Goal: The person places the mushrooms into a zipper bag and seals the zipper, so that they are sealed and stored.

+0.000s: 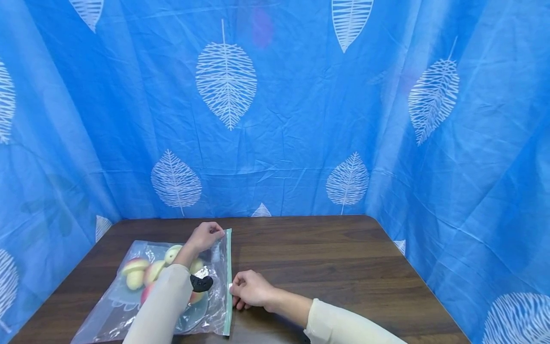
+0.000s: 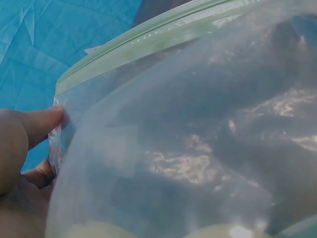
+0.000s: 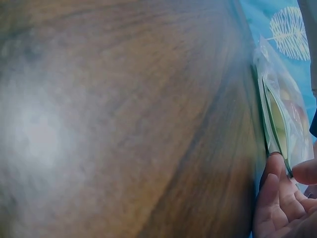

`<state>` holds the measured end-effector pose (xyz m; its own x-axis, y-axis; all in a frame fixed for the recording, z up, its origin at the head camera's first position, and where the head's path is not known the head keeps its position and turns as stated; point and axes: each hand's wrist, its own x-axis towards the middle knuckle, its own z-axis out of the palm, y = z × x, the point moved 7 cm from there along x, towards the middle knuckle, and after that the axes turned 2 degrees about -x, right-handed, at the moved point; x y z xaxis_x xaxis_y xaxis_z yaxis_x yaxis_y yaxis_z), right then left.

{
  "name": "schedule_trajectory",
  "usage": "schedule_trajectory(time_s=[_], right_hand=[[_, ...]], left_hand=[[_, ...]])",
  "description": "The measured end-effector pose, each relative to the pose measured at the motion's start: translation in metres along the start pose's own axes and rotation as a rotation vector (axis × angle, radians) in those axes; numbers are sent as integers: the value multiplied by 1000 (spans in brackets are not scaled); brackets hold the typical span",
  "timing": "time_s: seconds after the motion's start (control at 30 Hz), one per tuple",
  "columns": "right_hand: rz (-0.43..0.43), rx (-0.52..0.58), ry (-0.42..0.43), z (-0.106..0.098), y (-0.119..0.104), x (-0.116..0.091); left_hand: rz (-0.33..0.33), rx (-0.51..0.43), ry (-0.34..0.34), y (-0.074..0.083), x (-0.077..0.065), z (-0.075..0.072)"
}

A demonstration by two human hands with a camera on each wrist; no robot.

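Note:
A clear zip bag with a pale green zip strip lies flat on the dark wooden table. Through its plastic show several pale yellow and red rounded pieces, some mushroom-shaped. My left hand reaches across the bag and pinches its far side edge just below the strip, between thumb and fingers. My right hand pinches the strip at about its middle, by a small white bit. In the right wrist view the strip's two green edges stand apart by the right hand's fingertips.
Dark wood tabletop extends right of the bag. A blue curtain with white leaf prints surrounds the table at the back and sides. My left sleeve and a black strap cover part of the bag.

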<state>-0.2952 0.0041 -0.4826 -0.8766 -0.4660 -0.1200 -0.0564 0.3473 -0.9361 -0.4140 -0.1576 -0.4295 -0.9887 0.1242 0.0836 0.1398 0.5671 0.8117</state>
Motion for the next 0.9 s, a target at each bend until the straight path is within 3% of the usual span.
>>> schedule_trajectory(time_s=[0.37, 0.9], right_hand=[[1, 5, 7, 1, -3, -6], [23, 5, 3, 7, 0, -15]], left_hand=[[-5, 16, 8, -1, 5, 1], [-9, 9, 4, -1, 2, 2]])
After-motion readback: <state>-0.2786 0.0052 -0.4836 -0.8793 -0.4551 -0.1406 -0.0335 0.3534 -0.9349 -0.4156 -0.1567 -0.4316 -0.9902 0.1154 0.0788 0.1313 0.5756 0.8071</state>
